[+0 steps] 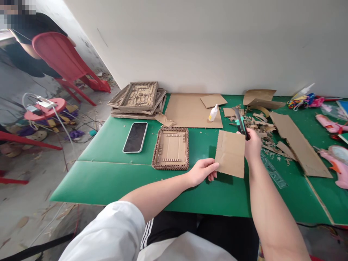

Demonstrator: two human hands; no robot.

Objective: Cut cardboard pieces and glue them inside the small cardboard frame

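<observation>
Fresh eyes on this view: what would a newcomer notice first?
Probably the cardboard piece in the left hand, with a cutter in the right hand beside it. Next, the shallow cardboard tray on the green table, left of the hands, and the cardboard scraps on the right.

Cardboard sheet (230, 154) in left hand (202, 170), cutter (240, 124) in right hand (252, 143).

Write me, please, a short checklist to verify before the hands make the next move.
1. Left hand gripping the cardboard piece: ok.
2. Right hand holding the cutter: ok.
3. Cutter blade retracted: cannot tell, too small.
4. Cardboard tray apart from both hands: ok.
5. White bottle standing upright: ok.
6. Surface beside right hand free of scraps: not ok.
</observation>
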